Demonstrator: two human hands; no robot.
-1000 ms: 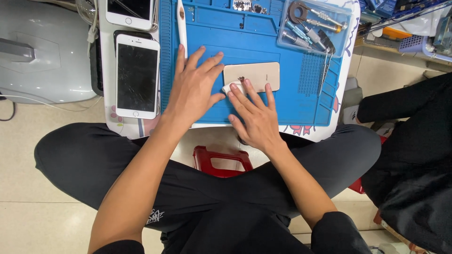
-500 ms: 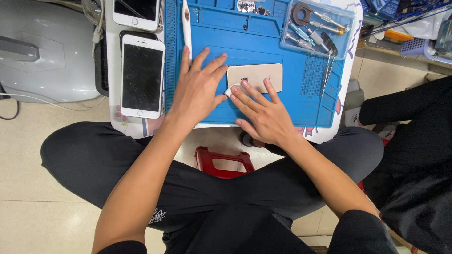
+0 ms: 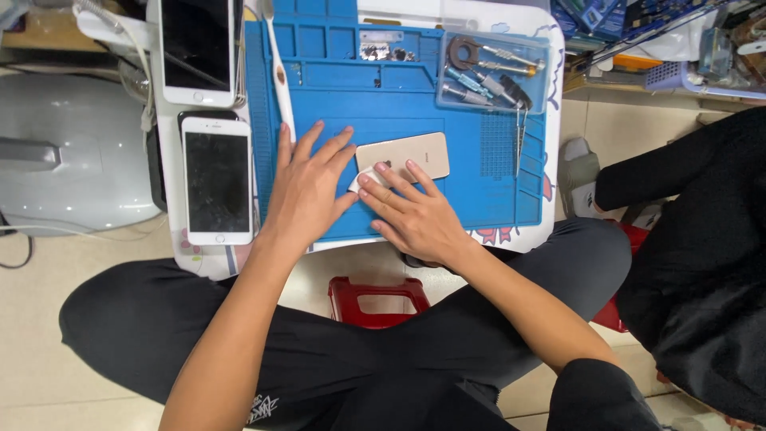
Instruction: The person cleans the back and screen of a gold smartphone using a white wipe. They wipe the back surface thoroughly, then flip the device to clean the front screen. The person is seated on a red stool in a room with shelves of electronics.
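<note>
Left hand: the left hand [image 3: 307, 187] lay flat on the blue mat [image 3: 399, 104], fingers spread, grasping nothing; its fingertips came near the left end of the phone [image 3: 407, 156].
Right hand: the right hand [image 3: 411, 211] lay flat too, fingers stretched out, not clenched; the fingertips pressed a small white pad [image 3: 359, 179] against the near left corner of the phone.
Phone: gold, back side up, in the middle of the mat, between both hands and the tray [image 3: 495, 72].
Edges: the mat reached almost to the near edge of the small white table [image 3: 511, 239]; both wrists crossed this edge.
Open room: bare mat stayed free to the right of the phone and below the tray; the left side was narrow, because a white stick tool [image 3: 279, 80] lay along the mat's left border.
Left of mat: two white phones [image 3: 217, 187], screens up, one above the other.
Tray: clear, in the far right corner of the mat, with screwdrivers inside.
Room: pale tiled floor [image 3: 48, 319], red stool [image 3: 379, 299] under the table, grey machine [image 3: 72, 160] to the left, another person in black clothes [image 3: 694, 263] at right.
</note>
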